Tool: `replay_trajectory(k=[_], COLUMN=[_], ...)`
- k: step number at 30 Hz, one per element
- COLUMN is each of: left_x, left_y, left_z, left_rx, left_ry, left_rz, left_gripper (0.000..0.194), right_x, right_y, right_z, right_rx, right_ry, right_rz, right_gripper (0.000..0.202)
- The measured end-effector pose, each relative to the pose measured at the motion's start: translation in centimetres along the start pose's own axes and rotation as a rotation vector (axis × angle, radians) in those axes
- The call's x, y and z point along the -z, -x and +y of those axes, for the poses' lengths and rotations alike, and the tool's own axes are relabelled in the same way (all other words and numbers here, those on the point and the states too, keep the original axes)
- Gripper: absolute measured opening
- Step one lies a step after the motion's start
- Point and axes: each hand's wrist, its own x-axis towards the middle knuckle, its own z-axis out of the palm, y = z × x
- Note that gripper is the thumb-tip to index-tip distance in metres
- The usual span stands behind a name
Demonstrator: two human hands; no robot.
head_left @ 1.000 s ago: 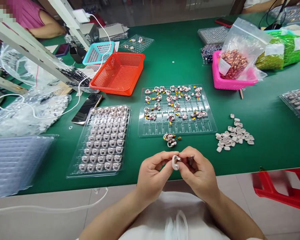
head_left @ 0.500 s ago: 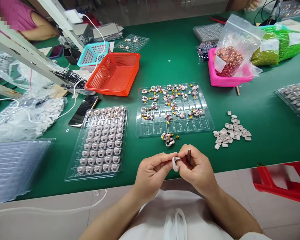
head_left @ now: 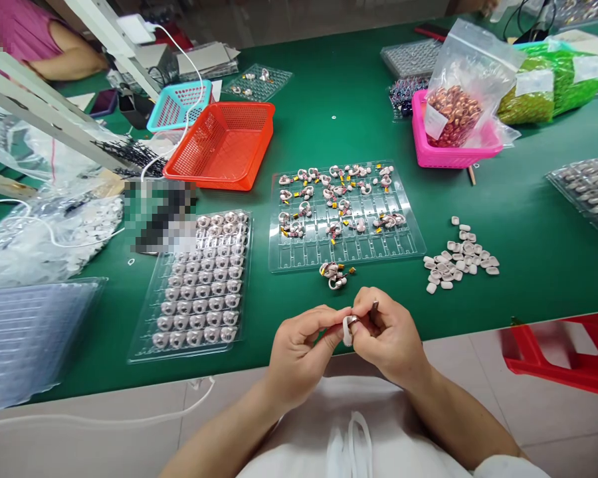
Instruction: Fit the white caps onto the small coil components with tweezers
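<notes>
Near the table's front edge, my left hand (head_left: pixel 301 352) pinches a small white curved earbud part (head_left: pixel 347 330) between thumb and fingertips. Against its other side, my right hand (head_left: pixel 391 335) is closed around a dark metal tool that looks like tweezers (head_left: pixel 375 307); its tip meets the part, and the rest is hidden in the fingers. Just beyond my hands lies a small cluster of wired earbud parts (head_left: pixel 335 273) with yellow tabs. Behind it, a clear plastic tray (head_left: pixel 299 257) carries several similar wired parts. Loose white caps (head_left: pixel 461 260) are heaped to the right.
On the left stand a full tray of light shells (head_left: pixel 199 289), stacked clear trays (head_left: pixel 34 338) and a red basket (head_left: pixel 224 149). A pink basket (head_left: pixel 453 158) with a bag of copper-coloured parts is at back right. A red stool (head_left: pixel 558 355) stands below the edge.
The view has shifted slightly. Both hands stay together on the earbud part, which looks slightly turned, and the tool's dark end leans a little differently.
</notes>
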Motion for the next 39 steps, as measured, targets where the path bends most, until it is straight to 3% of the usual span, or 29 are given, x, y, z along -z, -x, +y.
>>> replay_trajectory(k=[7,17,26,32,39], left_x=[0.3,0.6,1.2,0.9,1.2], left_y=[0.2,0.2,-0.1,-0.4,-0.7], left_z=[-0.2,-0.1,0.7,0.8,-0.1], left_rx=[-0.005,0.051,0.238,0.330,0.407], left_ry=[-0.010,-0.017,0.066,0.178,0.235], left_rz=[-0.014,0.025,-0.035,0.047,0.074], left_gripper=[0.025,0.013,0.021,0.014,0.018], right_x=[-0.2,-0.5,0.9,2.2,4.2], right_y=[-0.4,-1.0,-1.3,-0.8,0.4], right_z=[0.1,-0.6,-2.1,-2.1,-1.1], right_rx=[0.001,0.025,-0.183,-0.181,-0.119], right_ry=[0.020,0.087,0.102,0.090,0.247], right_rz=[-0.007,-0.031,-0.176,-0.269,-0.069], right_gripper=[0.018,0.020,0.018,0.011,0.017])
